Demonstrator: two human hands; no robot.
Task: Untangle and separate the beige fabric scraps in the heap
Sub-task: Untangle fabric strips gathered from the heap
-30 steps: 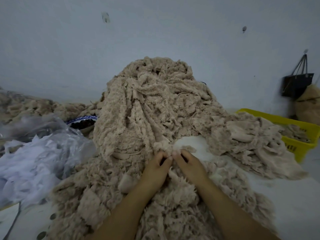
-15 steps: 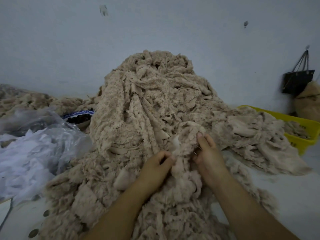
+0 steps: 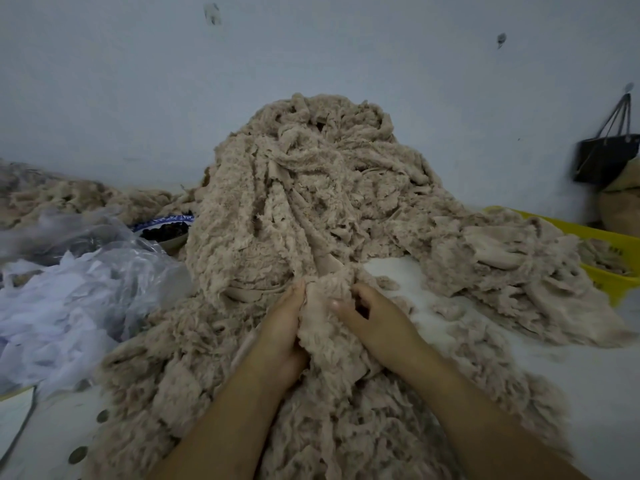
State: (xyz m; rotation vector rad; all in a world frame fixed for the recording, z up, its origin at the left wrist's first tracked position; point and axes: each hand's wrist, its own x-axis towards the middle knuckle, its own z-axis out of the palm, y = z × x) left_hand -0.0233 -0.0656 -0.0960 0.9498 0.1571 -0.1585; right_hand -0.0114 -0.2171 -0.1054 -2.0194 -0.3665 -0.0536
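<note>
Left hand (image 3: 282, 327): gripping the left side of a fuzzy scrap clump (image 3: 325, 303), fingers curling into the fabric.
Right hand (image 3: 375, 318): pinching the same clump from the right, thumb lying across it, fingers curling behind.
Clump: standing between both hands, running lengthwise away from the person.
Heap (image 3: 304, 188): piling against the wall (image 3: 104, 81), strips draping down toward the hands.
Left side: clear plastic bag (image 3: 86, 271) and patterned bowl (image 3: 166, 230) sitting beside the heap.
Right side: scraps spilling over a yellow basket (image 3: 620, 237); black bag (image 3: 602, 157) hanging behind.
</note>
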